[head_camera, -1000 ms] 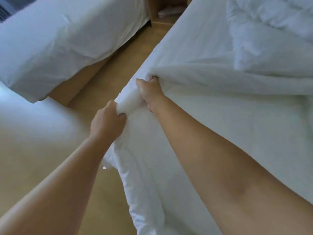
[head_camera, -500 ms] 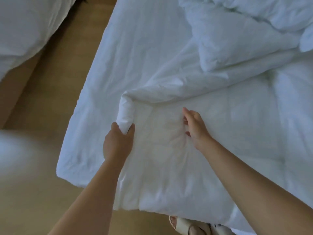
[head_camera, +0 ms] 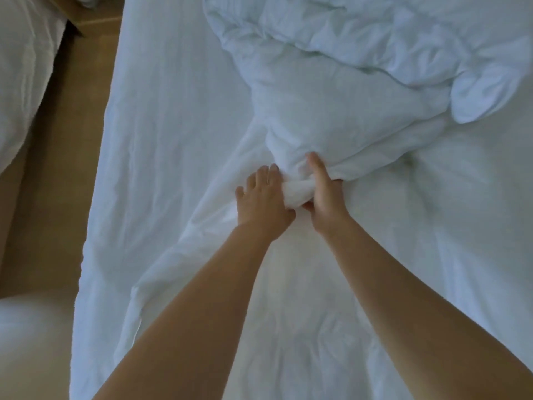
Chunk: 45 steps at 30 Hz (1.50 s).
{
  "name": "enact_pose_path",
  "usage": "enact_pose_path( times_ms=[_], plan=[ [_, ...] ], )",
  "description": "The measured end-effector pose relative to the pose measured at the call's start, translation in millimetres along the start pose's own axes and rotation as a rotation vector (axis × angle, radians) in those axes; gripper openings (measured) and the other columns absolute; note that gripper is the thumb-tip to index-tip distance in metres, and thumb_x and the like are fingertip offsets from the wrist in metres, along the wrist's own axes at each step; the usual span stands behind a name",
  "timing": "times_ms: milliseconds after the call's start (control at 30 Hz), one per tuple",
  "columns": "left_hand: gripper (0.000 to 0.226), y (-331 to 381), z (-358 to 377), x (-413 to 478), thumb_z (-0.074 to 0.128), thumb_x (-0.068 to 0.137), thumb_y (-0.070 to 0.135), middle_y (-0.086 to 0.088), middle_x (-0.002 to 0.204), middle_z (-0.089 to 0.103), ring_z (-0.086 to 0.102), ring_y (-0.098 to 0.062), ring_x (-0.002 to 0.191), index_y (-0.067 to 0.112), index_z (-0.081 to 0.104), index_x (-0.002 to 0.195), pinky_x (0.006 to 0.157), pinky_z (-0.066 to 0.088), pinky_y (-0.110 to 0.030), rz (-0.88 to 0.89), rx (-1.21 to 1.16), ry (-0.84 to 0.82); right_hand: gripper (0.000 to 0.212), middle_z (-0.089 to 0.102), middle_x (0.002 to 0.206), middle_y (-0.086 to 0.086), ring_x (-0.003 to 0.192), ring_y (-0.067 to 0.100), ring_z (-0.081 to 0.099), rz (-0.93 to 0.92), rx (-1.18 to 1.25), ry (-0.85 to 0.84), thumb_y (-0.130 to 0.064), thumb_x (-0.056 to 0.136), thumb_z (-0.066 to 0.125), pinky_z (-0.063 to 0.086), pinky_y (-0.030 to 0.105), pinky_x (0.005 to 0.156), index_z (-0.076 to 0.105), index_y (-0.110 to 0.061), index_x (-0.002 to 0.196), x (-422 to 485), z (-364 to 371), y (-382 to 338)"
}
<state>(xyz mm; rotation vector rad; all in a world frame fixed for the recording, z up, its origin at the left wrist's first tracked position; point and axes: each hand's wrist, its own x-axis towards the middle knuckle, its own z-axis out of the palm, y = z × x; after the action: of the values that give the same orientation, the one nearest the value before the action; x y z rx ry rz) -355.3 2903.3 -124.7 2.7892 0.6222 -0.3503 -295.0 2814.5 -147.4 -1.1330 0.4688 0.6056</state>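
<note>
Pale wooden flooring (head_camera: 72,145) runs along the left side of a wide bed covered in a smooth white fitted sheet (head_camera: 161,125), seen from above over a person's two bare forearms. On the bed lies a thick, white, padded cotton duvet (head_camera: 331,111). It is heaped in loose folds toward the bed's far right and spread flatter across the bed's near end.

Near the bed's middle, a twisted, rolled corner of the duvet (head_camera: 297,194) sits between the two hands. The right hand (head_camera: 327,199) is clamped round this roll, fingers curled under it and thumb pointing away from the person. The left hand (head_camera: 264,206) lies just beside it, touching the roll, with its fingers laid out fairly straight and pressing flat on the fabric. Its thumb is hidden.

The duvet looks soft, floppy and bulky rather than heavy. It will likely sag and drag wherever it is not held. Gathered corners and edges, like this roll, seem the surest places to grip. Smooth cotton may slip through a loose hold.

Across the flooring from the bed stands a second bed with white bedding (head_camera: 23,67). A light wooden bedside unit (head_camera: 96,15) sits past the bed's far left corner. A blurred pale shape (head_camera: 28,342) shows off its near left corner. The heaped folds on the bed itself seem the main hindrance to pulling the duvet flat.
</note>
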Motion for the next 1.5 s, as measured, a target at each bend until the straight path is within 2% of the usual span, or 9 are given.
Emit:
enact_pose_path(
  times_ms=[167,300,467,633,800,1100,1267,1367,1500],
  plan=[
    [0.089,35,-4,53,0.066,0.075,0.035,-0.007,0.149,0.029,0.034,-0.027,0.133,0.01,0.02,0.147,0.103,0.035,-0.04,0.05,-0.149,-0.011,0.064,0.058,0.132,0.003,0.118,0.017,0.058,-0.32,0.397,0.22,-0.025,0.084,0.07,0.045,0.04,0.103,0.04,-0.014,0.14,51,-16,-71],
    [0.076,37,-47,100,0.054,0.08,0.007,-0.004,0.15,0.028,0.052,-0.032,0.109,0.014,0.021,0.148,0.071,0.039,-0.036,0.112,-0.35,0.135,0.046,0.064,0.12,0.012,0.104,0.022,0.064,-0.41,0.375,0.216,-0.001,0.084,0.064,0.051,0.038,0.094,0.05,-0.002,0.128,89,38,-128],
    [0.069,1,-148,192,0.051,0.082,0.003,-0.006,0.145,0.035,0.055,-0.03,0.104,0.012,0.025,0.145,0.071,0.036,-0.031,-0.015,-0.376,0.337,0.032,0.062,0.103,0.004,0.094,0.018,0.061,-0.546,-0.013,0.061,0.009,0.083,0.048,0.052,0.031,0.09,0.055,-0.014,0.104,121,181,-181],
    [0.096,-99,-189,230,0.057,0.089,0.022,-0.015,0.143,0.042,0.049,-0.031,0.124,0.011,-0.017,0.148,0.097,0.039,-0.038,-0.421,-0.5,0.323,0.06,0.049,0.139,0.007,0.124,0.025,0.048,-0.56,-0.821,-0.369,-0.017,0.089,0.057,0.039,0.038,0.105,0.033,-0.017,0.144,132,294,-142],
    [0.042,-166,-121,200,0.042,0.096,0.026,-0.013,0.124,0.055,0.055,-0.03,0.11,0.008,0.037,0.133,0.079,0.04,-0.036,-0.368,-0.28,0.13,0.072,0.037,0.148,0.001,0.133,0.026,0.037,-0.397,-1.149,-0.507,-0.007,0.088,0.047,0.031,0.044,0.11,0.019,-0.031,0.15,144,311,-48],
    [0.067,-209,-75,173,0.057,0.087,0.048,-0.002,0.132,0.041,0.042,-0.026,0.123,0.022,0.024,0.14,0.095,0.034,-0.046,-0.376,-0.209,-0.024,0.028,0.058,0.107,0.002,0.11,0.024,0.054,-0.643,-0.684,0.029,-0.03,0.086,0.06,0.041,0.043,0.099,0.061,-0.011,0.108,139,296,-14],
    [0.028,-216,-83,154,0.04,0.096,0.039,-0.007,0.09,0.06,0.049,-0.015,0.064,0.015,0.044,0.083,0.053,0.034,-0.03,-0.397,-0.717,0.109,0.073,0.04,0.143,0.0,0.123,0.019,0.045,-0.421,-0.729,-0.083,-0.019,0.088,0.055,0.032,0.021,0.091,0.018,-0.03,0.149,120,323,30],
    [0.027,-256,-117,152,0.044,0.093,0.033,0.002,0.071,0.049,0.041,-0.014,0.061,0.018,0.039,0.071,0.057,0.025,-0.03,-0.329,-0.63,0.349,0.052,0.045,0.143,0.005,0.127,0.025,0.046,-0.411,-0.655,-0.069,-0.034,0.098,0.031,0.029,0.021,0.095,0.031,-0.021,0.148,120,364,27],
    [0.023,-302,-112,148,0.041,0.095,0.029,-0.009,0.09,0.058,0.05,-0.033,0.083,0.01,0.049,0.084,0.068,0.035,-0.034,-0.482,-0.481,0.224,0.072,0.036,0.146,0.002,0.128,0.022,0.04,-0.25,-0.827,-0.538,-0.005,0.09,0.044,0.041,0.032,0.099,0.012,-0.025,0.152,113,365,37]
  ],
)
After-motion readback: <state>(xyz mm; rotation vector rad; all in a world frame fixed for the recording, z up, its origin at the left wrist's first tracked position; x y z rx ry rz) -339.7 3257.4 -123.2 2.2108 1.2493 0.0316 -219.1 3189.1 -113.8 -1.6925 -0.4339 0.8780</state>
